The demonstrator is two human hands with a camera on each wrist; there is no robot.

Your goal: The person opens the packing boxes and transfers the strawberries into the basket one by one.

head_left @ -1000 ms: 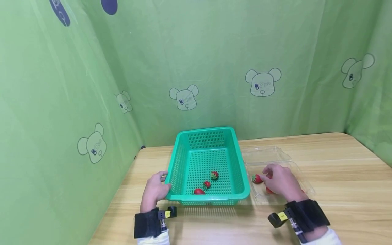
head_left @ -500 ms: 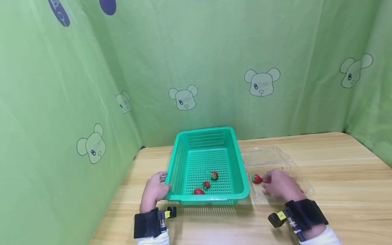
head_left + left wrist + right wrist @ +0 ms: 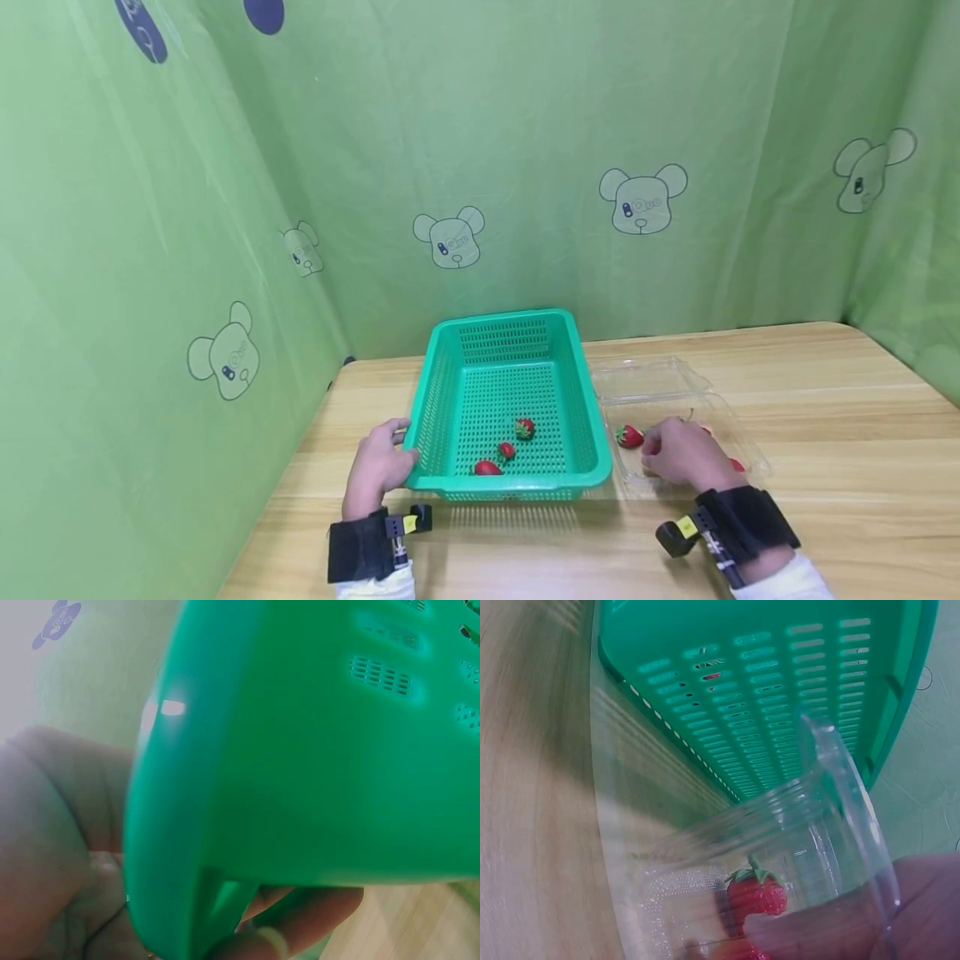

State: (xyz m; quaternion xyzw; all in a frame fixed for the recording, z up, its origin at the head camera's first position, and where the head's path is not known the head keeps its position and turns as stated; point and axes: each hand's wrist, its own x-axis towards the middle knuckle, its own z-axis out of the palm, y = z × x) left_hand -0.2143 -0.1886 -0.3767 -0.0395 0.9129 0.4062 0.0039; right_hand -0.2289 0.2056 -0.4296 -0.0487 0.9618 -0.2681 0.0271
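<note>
My left hand (image 3: 378, 462) holds the near-left corner of a green plastic basket (image 3: 510, 483). In the left wrist view, fingers (image 3: 322, 919) curl beneath the basket rim (image 3: 180, 795). Over an opened clear plastic clamshell box (image 3: 727, 417), my right hand (image 3: 686, 454) reaches down with bent fingers. It pinches a red strawberry (image 3: 739, 950), mostly covered by the thumb (image 3: 810, 930) in the right wrist view; the other fingertips are hidden. A strawberry with a green cap (image 3: 757, 896) lies just beyond the thumb. Another strawberry (image 3: 737, 465) shows beside the hand.
Inside the basket lie a large strawberry (image 3: 487, 468), a small one (image 3: 506, 451) and one with its leaves showing (image 3: 525, 428). The box lid (image 3: 645, 377) lies folded back. Behind the wooden table (image 3: 840, 467) hangs a green curtain (image 3: 525, 125).
My right hand has lowered slightly into the clear box, and its fingers have drawn together over a strawberry that was visible earlier. The left hand and basket have stayed put.
</note>
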